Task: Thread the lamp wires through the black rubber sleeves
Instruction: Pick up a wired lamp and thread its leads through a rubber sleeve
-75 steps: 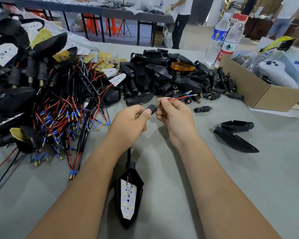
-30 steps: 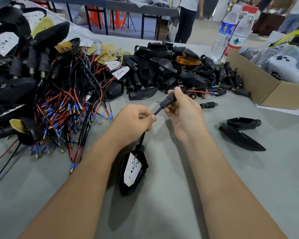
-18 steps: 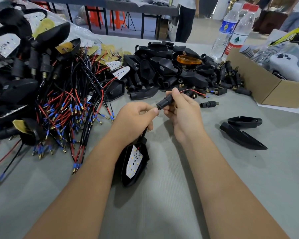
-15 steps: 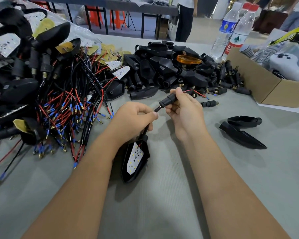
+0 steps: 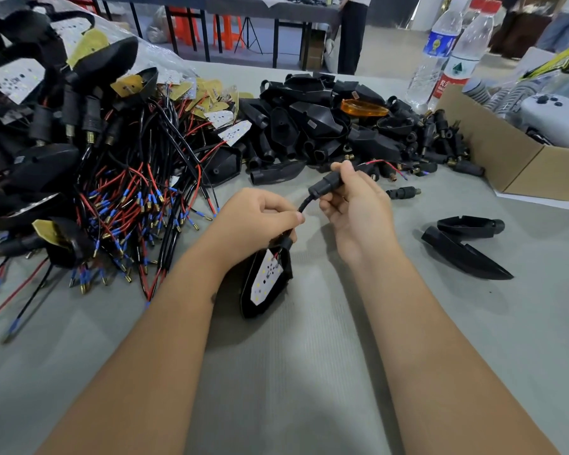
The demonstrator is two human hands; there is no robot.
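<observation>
At the far left of the grey worktop (image 5: 309, 372) lay a tangled heap of black lamp housings with red and black wires tipped in blue and brass (image 5: 112, 192). Just right of that heap my left hand (image 5: 253, 221) was curled, its fingers (image 5: 291, 218) pinching the black sheathed wire (image 5: 304, 205) close above a black pointed lamp housing with a white LED board (image 5: 265, 280), which hung from the wire with its tip near the worktop. The wire ran up and to the right into a black rubber sleeve (image 5: 326, 184), which my right hand (image 5: 358, 211) held between thumb and curled fingers (image 5: 344, 167). Beyond the sleeve the thin red and black wire ends (image 5: 385, 165) stuck out to the right. Behind my hands sat a pile of loose black rubber sleeves and empty black housings (image 5: 326, 126), with one amber lens (image 5: 363, 107) on top. Farther right, two black housing shells (image 5: 463, 247) lay apart on the worktop, and an open cardboard box (image 5: 506, 162) stood behind them, with two clear plastic water bottles (image 5: 447, 54) just beside its far corner.
</observation>
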